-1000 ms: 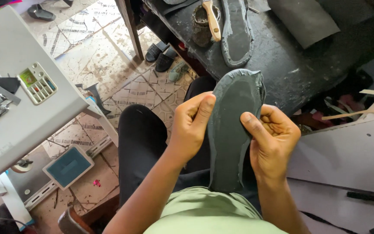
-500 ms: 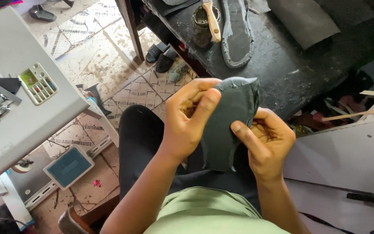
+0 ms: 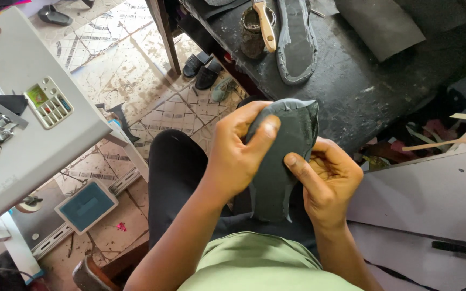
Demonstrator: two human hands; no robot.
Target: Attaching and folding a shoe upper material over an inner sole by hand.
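Both hands clamp one grey sole (image 3: 276, 178), a flat, shoe-shaped piece of dark grey sheet held over the lap at the middle of the view. The left hand (image 3: 238, 156) has its grip together on the sole's upper part, thumb on the near face and fingers curled over the top edge, bending that end over. The right hand (image 3: 327, 180) has its grip together on the sole's 3 o'clock edge, thumb pressed on the near face, fingers behind it. The sole's lower end hangs free toward 6 o'clock, above the green shirt (image 3: 254, 264).

At 12 o'clock from the hands, a small dark pot (image 3: 252, 35) stands on the black tabletop (image 3: 362, 91); a brush (image 3: 265, 24) with a pale wooden handle lies across its mouth, and what the pot holds cannot be made out. Just beside it at 1 o'clock lies a second sole (image 3: 297, 40), flat, with a lighter rim. A dark sheet (image 3: 378, 24) lies farther toward 1 o'clock, cut off by the top edge.

The backs of the sole and the right fingers are hidden. At 3 o'clock, scraps and pale strips (image 3: 438, 143) sit in a dark gap, too jumbled to tell apart.

At 9 o'clock stands a grey sewing machine (image 3: 33, 145), partly cut off, with a small button panel (image 3: 48, 101). Below it at 8 o'clock is a blue pedal (image 3: 86, 206). The floor (image 3: 120, 70) is worn patterned tile, stained, with dark sandals (image 3: 201, 70) under the tabletop at 11 o'clock.
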